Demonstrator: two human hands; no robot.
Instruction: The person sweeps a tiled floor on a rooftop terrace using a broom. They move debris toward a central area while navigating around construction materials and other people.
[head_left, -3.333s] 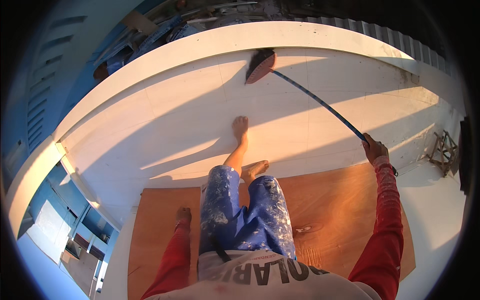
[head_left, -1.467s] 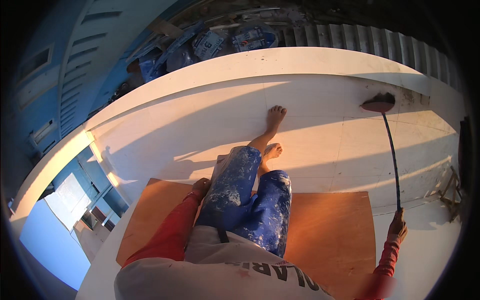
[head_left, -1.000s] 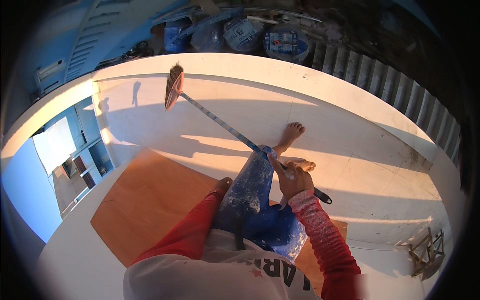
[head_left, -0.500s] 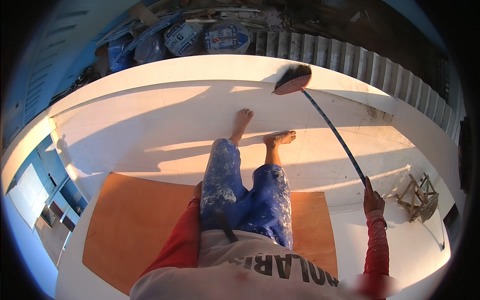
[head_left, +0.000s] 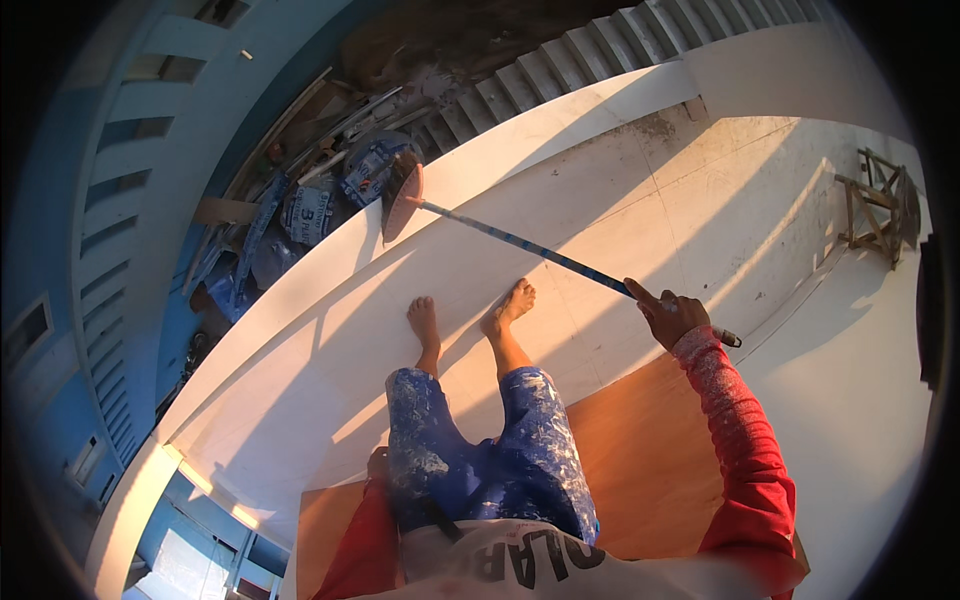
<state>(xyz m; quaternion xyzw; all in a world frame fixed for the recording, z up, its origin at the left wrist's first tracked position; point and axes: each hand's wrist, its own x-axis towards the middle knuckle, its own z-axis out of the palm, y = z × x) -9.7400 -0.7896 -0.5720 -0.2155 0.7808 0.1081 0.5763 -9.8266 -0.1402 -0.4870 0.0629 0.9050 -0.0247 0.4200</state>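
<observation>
The right hand (head_left: 672, 317) is clasping a broom (head_left: 525, 244) slanting lengthwise forward-left; the left hand (head_left: 377, 462) is showing partly, its grip unclear.

Broom handle (head_left: 535, 251): was banded blue
Broom head (head_left: 404, 204): was pinkish
Shorts (head_left: 548, 435): were blue, white-splattered
Sleeves (head_left: 742, 440): were red
Board (head_left: 650, 445): was orange-brown

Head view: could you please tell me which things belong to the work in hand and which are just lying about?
In hand: broom, held in the right hand.

Seemingly lying about: wooden frame; packages and pale strips beyond the ledge.
</observation>
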